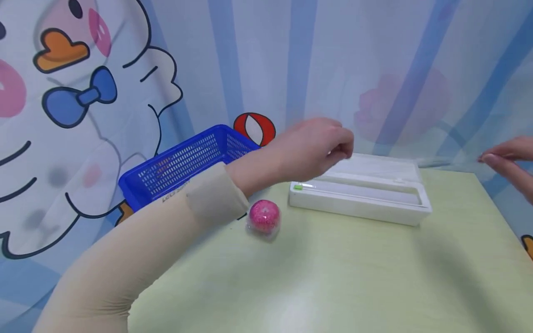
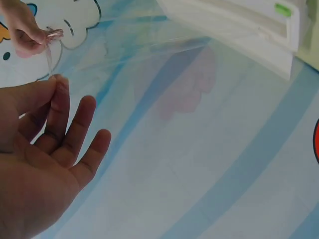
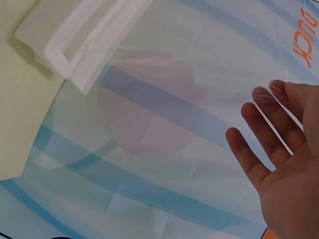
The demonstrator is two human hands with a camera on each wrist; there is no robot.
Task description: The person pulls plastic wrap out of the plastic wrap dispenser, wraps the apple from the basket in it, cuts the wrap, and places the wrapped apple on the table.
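Note:
Clear cling film [image 2: 49, 62] stretches between the two hands, hardly visible in the head view. My left hand [image 1: 318, 148] pinches one edge of it between thumb and forefinger, the other fingers spread in the left wrist view. At the far right, my right hand [image 1: 512, 162] pinches the other end; in the right wrist view the film bunches at its fingertips. Below and behind the hands stands a white cling film dispenser [image 1: 358, 209], its lid raised and a green slider [image 1: 298, 187] at its left end.
A round pink thing [image 1: 264, 216] in clear wrap lies on the pale green table [image 1: 333, 277], left of the dispenser. Behind my left forearm stands a blue plastic basket [image 1: 179, 159]. A cartoon-printed cloth [image 1: 262, 55] hangs behind the table.

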